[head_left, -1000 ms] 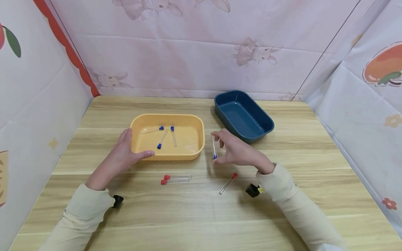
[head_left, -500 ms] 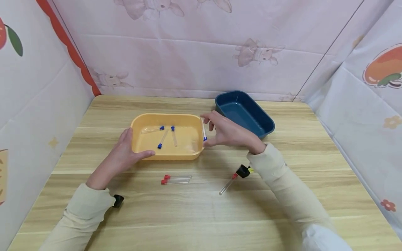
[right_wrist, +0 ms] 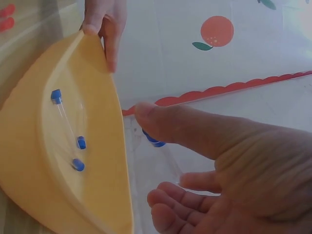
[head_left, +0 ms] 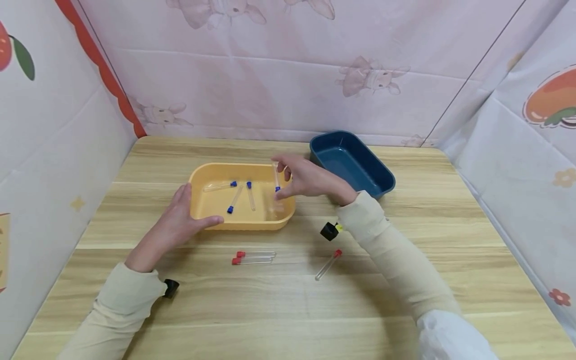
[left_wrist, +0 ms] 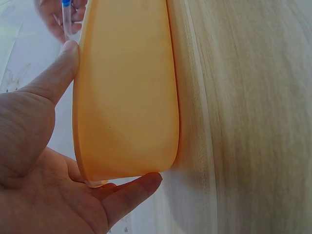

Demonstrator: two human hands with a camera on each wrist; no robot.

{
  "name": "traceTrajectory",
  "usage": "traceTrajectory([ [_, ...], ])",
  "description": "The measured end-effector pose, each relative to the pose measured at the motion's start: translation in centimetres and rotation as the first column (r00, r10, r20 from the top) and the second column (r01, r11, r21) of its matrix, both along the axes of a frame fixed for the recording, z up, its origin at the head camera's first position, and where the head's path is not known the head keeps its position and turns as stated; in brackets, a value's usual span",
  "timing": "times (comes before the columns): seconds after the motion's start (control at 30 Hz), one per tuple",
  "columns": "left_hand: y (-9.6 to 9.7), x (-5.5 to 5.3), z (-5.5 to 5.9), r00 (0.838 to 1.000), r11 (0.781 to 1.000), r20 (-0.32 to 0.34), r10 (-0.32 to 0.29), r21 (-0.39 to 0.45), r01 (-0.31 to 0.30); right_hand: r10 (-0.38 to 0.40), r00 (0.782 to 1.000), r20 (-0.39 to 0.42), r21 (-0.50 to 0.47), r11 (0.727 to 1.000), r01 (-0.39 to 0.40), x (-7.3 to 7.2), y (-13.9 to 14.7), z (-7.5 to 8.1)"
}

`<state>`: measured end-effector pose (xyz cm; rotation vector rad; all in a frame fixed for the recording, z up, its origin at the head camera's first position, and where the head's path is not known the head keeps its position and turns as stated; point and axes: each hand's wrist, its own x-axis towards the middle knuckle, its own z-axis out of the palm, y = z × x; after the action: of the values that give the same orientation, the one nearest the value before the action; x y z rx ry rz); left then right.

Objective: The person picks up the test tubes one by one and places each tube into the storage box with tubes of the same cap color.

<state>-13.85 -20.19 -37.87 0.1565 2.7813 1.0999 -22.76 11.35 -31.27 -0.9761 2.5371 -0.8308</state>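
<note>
Head view: held tube runs near to far, blue cap nearest.

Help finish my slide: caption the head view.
Left hand grips yellow tub; right hand holds blue-capped tube above it.

Shows four blue-capped tubes: one in the pinch of the right hand, three left of that pinch. Adds three red-capped tubes: two side by side nearer the body than both grips, one alone nearer than the right pinch. Comes to two tubs: a yellow tub in the grip of the left hand, a blue tub right of the right hand.
</note>
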Motion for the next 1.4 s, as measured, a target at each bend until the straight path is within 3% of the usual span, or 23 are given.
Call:
traceTrajectory([
  [0.87, 0.1, 0.2, -0.3, 1.000, 1.000, -0.008, 0.014, -0.004, -0.014, -0.015, 0.990, 0.139, 0.079, 0.997, 0.004, -2.3, -3.4, -4.1],
  [1.4, 0.1, 0.1, -0.3, 1.000, 1.000, 0.008, 0.024, -0.009, -0.024, -0.050, 0.994, 0.095, 0.138, 0.990, 0.037, -2.2, -4.6, -5.0],
])
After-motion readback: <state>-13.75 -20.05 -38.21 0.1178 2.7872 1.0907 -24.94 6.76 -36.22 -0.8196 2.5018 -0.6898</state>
